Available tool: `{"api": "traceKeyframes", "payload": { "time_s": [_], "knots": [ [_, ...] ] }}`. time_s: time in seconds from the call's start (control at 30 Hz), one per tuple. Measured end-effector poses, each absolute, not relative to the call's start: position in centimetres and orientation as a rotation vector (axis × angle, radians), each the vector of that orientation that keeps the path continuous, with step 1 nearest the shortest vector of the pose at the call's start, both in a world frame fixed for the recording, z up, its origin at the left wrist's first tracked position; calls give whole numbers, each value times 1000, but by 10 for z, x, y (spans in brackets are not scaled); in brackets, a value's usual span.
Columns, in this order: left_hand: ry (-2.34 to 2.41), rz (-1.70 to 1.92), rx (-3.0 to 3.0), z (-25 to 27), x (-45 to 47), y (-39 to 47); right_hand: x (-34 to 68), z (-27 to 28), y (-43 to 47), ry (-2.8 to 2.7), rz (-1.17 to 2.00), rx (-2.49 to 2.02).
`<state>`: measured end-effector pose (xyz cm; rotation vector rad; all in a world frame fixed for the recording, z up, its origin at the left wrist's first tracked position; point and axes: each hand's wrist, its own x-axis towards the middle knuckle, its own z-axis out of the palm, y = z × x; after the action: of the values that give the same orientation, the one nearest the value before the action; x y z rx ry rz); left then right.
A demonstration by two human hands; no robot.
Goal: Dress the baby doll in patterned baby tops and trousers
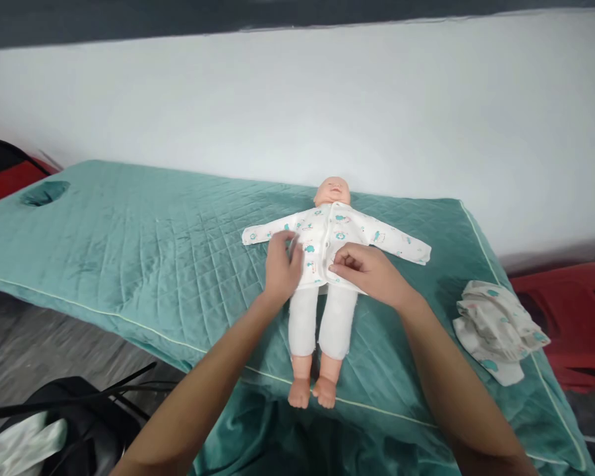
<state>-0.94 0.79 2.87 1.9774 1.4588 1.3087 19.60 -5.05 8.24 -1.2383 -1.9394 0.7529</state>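
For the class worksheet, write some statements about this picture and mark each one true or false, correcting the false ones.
1. The doll lies face up on the green cover. True.
2. The doll's jacket is plain dark blue. False: it is white with small prints.
3. The left hand and right hand are both at the jacket. True.
4. The crumpled printed garment covers the doll's legs. False: it lies apart from the doll, on the person's right.
5. The doll's feet are bare. True.
6. The doll wears a hat. False: its head is bare.
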Motion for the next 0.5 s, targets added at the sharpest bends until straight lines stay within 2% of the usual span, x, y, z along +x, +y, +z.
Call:
{"api": "traceKeyframes", "payload": {
  "time_s": [0.13,0.2,0.33,0.5],
  "knots": [
    [1439,1293,1585,-4,-52,-22,188,63,-45,-1887,176,-1323],
    [1457,1311,1470,-11,-66,-30,186,52,-45,-1878,28,-1315],
    [1435,1140,1647,-8,-78,-44,187,32,-60,-1920,125,-1288],
    [1441,803,2096,1,-75,-57,196,5,-106,-1706,301,-1355]
  ]
}}
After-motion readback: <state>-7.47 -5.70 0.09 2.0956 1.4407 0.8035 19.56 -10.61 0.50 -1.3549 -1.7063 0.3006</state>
